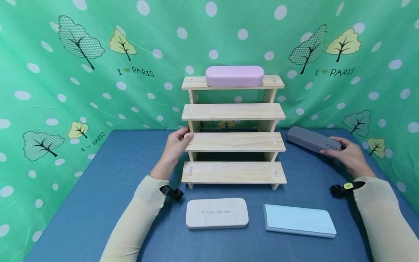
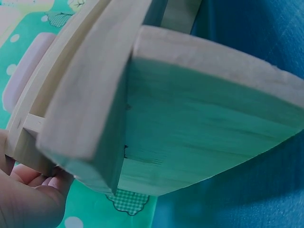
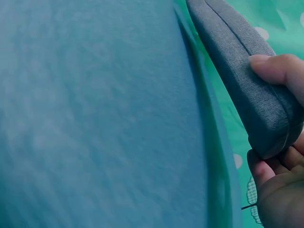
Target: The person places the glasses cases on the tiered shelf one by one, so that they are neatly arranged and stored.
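A four-step wooden display rack (image 1: 234, 142) stands at the back of the table. My left hand (image 1: 176, 144) grips its left side by the third board from the top; the left wrist view shows fingers (image 2: 40, 178) curled against the wood. At the right, my right hand (image 1: 351, 154) holds a dark grey glasses case (image 1: 311, 140) by its near end, thumb on one face. In the right wrist view the fabric-covered glasses case (image 3: 247, 80) is tilted, with fingers beneath its end. A pink-lilac glasses case (image 1: 234, 76) lies on the rack's top board.
In front of the rack lie a white case (image 1: 217, 213) printed "REFUELING FOR CHINA" and a light blue case (image 1: 299, 220). A blue cloth (image 1: 85, 203) covers the table. Behind hangs a green curtain (image 1: 209, 40) with dots and trees.
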`<action>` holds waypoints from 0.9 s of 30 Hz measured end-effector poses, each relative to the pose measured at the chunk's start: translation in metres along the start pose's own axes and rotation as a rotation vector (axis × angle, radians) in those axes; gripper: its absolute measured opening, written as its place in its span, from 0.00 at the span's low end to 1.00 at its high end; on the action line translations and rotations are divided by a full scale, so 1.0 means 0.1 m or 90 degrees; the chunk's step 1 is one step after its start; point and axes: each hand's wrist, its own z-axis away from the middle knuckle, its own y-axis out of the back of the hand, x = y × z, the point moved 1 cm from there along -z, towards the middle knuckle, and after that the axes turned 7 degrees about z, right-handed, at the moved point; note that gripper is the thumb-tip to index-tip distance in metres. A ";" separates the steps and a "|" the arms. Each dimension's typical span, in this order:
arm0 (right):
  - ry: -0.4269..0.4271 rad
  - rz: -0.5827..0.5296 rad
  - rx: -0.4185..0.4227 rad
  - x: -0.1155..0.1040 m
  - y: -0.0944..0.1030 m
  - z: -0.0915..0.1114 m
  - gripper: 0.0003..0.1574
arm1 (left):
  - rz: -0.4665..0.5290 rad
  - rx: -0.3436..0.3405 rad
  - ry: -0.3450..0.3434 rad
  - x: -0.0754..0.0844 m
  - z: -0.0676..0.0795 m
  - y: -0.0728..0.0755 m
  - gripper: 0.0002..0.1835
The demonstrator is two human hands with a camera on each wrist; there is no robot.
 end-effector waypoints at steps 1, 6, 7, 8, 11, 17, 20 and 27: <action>-0.004 -0.005 0.004 0.00 0.02 0.01 0.57 | 0.001 0.000 -0.001 0.00 0.00 0.00 0.27; 0.006 -0.055 0.023 -0.02 0.11 0.04 0.45 | -0.004 0.001 -0.002 0.00 0.00 0.00 0.27; 0.012 -0.070 0.027 -0.04 0.13 0.04 0.42 | -0.004 0.002 0.001 0.00 0.00 0.00 0.27; 0.017 -0.087 0.030 -0.05 0.15 0.05 0.39 | -0.004 0.001 0.001 0.01 0.00 -0.01 0.27; 0.031 -0.135 0.039 -0.10 0.22 0.05 0.35 | -0.003 0.000 0.002 0.01 0.01 -0.01 0.27; 0.033 -0.182 0.038 -0.23 0.36 0.08 0.35 | -0.006 -0.002 0.003 0.02 0.01 -0.02 0.27; 0.035 -0.198 0.042 -0.31 0.43 0.10 0.34 | -0.007 0.000 0.005 0.01 0.01 -0.02 0.27; 0.073 -0.336 0.046 -0.51 0.57 0.15 0.31 | -0.007 0.000 0.001 0.00 0.01 0.00 0.27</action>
